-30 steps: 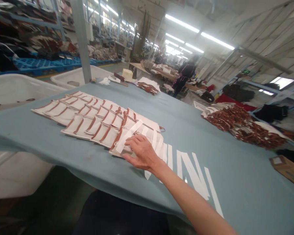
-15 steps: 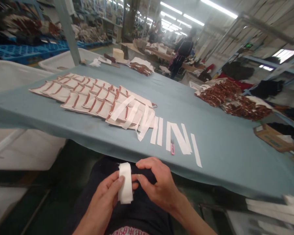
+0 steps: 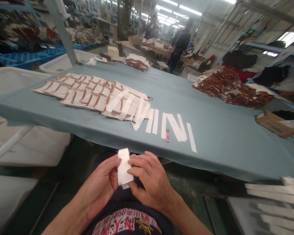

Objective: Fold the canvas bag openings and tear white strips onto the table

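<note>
A small folded bundle of white fabric strip (image 3: 124, 167) is held upright before my lap, just off the table's near edge. My left hand (image 3: 105, 176) pinches its left side, thumb in front. The fingers of my right hand (image 3: 149, 179) lie over its right side and lower corner, closed on it. On the table beyond, several loose white strips (image 3: 192, 138) lie spread out. Pink thread snips (image 3: 168, 136) rest on one of them. To the left, overlapping cream fabric pieces with brown edging (image 3: 88, 93) lie in rows, some strips across their right end.
The table (image 3: 218, 137) has a blue-green cover. At its far right sit a heap of brown and cream pieces (image 3: 230, 86) and a cardboard box (image 3: 275, 124). White bins (image 3: 22, 78) stand at left, and a metal post (image 3: 63, 32) rises there. A person (image 3: 180, 45) stands farther back.
My right hand has moved in from beside the bundle and closed on its right side. The bundle appears slightly higher in view. My left hand keeps its hold.
</note>
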A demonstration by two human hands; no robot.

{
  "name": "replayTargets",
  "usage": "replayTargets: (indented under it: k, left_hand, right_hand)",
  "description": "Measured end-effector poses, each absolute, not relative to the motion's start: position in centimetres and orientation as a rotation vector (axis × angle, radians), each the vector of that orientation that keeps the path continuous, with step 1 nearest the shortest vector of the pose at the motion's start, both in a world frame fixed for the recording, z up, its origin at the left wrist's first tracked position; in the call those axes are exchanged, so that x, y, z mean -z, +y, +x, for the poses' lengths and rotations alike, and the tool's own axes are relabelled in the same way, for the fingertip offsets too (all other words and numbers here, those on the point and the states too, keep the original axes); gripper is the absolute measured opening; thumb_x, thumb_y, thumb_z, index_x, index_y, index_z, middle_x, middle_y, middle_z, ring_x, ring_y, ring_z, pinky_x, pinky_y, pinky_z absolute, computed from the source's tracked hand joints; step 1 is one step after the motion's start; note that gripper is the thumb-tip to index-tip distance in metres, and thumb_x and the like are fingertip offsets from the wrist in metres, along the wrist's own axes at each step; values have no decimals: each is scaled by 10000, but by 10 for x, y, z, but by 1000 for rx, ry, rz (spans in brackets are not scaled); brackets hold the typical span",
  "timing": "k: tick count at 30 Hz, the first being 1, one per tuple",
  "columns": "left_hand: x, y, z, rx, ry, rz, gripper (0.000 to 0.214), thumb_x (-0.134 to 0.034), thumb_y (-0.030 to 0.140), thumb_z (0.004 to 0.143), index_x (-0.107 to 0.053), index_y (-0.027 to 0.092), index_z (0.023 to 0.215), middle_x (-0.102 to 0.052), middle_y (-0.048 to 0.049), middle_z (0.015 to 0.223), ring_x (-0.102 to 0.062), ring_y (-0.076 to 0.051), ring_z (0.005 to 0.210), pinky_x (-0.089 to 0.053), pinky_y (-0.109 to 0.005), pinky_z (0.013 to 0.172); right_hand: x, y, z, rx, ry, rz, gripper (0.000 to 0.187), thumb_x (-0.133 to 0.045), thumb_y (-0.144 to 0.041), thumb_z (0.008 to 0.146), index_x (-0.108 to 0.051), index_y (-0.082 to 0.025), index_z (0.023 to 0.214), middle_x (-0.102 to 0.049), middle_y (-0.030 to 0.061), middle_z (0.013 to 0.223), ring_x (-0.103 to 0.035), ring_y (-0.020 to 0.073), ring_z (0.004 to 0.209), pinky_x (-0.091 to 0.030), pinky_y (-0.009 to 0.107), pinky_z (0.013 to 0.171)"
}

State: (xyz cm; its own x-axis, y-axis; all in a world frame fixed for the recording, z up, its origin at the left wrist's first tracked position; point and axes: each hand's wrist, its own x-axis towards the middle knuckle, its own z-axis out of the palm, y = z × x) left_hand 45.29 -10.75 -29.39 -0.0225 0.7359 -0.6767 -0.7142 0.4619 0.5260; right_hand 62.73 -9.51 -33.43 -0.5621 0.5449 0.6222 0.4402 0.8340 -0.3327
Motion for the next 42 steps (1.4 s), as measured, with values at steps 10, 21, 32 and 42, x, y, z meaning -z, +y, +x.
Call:
replayTargets:
  k: [10,21,32,42]
  left_hand:
    - [302,-117,465,-1179,1129,85,389,-501,-54,1020,-837,66,864,-848,-123,839,-746,-125,633,-637,-180,605]
    - [326,-123,462,-1095,1014,231,269,-704,333,1029,-872,137,952,-865,-89,885,-757,-170,753,-607,-208,710]
    - [342,-121,458,-1095,1191,558,588,-955,569,741,-844,144,1131,-841,-76,858,-703,-176,723,-516,-217,685]
    - [341,-118,448,-1017,1343,690,670,-872,800,663,-879,206,973,-883,-102,958,-733,-229,780,-558,-253,721]
  right_hand:
    - [343,-106,632,-228,-2158,-780,179,-655,-136,934,-632,-259,1063,-808,41,1146,-717,226,1153,-438,455,1168]
    - [350,-103,629,-652,-1836,-1052,128,-622,-149,944,-660,-231,853,-768,43,938,-712,211,909,-551,346,838]
    - [329,-60,618,-1089,-1697,-1170,227,-562,-376,1007,-611,-229,841,-705,0,717,-684,174,624,-530,285,616]
    - [279,6,626,-969,-1544,-1125,279,-552,-440,1001,-585,-228,823,-618,-5,758,-611,172,730,-540,296,715]
